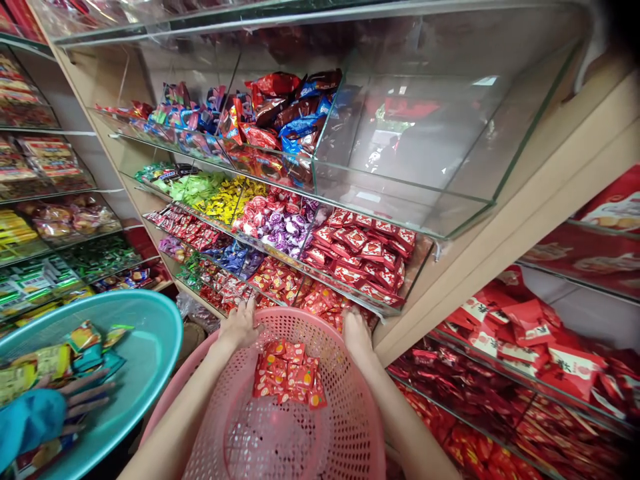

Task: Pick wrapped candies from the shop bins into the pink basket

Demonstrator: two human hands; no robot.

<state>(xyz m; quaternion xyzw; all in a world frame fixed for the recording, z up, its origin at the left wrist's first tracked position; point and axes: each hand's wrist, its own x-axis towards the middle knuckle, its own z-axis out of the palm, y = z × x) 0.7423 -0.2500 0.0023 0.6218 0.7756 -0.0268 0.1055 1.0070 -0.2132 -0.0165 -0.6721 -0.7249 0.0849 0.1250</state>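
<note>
Reaching over the basket [350,413] toward candies [320,300] with left hand [243,325], fingers parted, and right hand [357,330], fingertips hidden; leaving any grip impossible to tell. Having red packets [287,372] lying in the basket, between and nearer than both hands. Facing glass shelves [400,193] above them; having a teal basin [155,340], another person's hand [83,403] inside, leftward.

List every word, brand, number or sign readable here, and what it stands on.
"KERS": end of a word on a dark wrapper, its start unclear.
Too small or blurred: print on the blue wrappers, red-and-white packets and others.
</note>
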